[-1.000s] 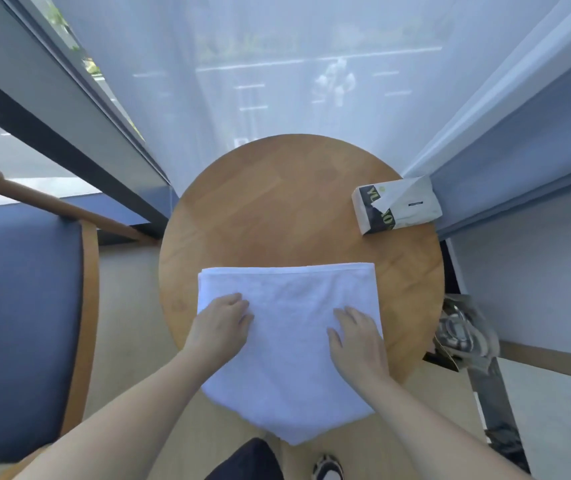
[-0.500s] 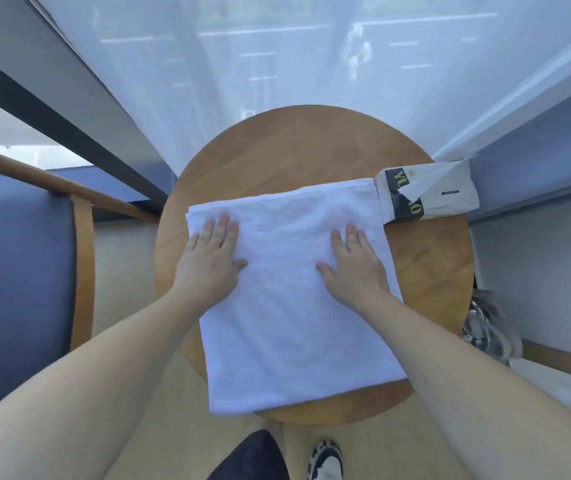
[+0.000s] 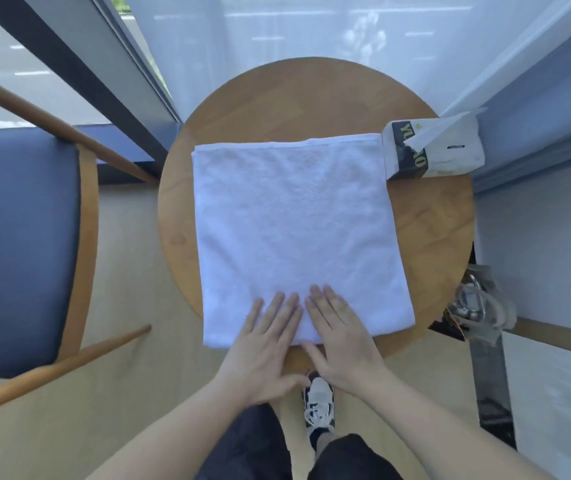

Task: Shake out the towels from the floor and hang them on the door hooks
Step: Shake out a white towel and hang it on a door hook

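Both hands slid back to towel (image 3: 298, 233) near edge; left hand (image 3: 266, 344) & right hand (image 3: 341, 336) flat, fingers straight, holding nothing. We'd press evenly.

Chair (image 3: 17, 244) cut off at left edge.

Both bare forearms reach forward from the lower corners and converge toward the middle. The left hand (image 3: 266, 344) lies flat, palm down, fingers straight and slightly spread, its thumb angled in toward the other hand. The right hand (image 3: 340, 337) lies just beside it (index fingers nearly touching), equally flat, fingers extended forward, thumb pointing toward the left hand.
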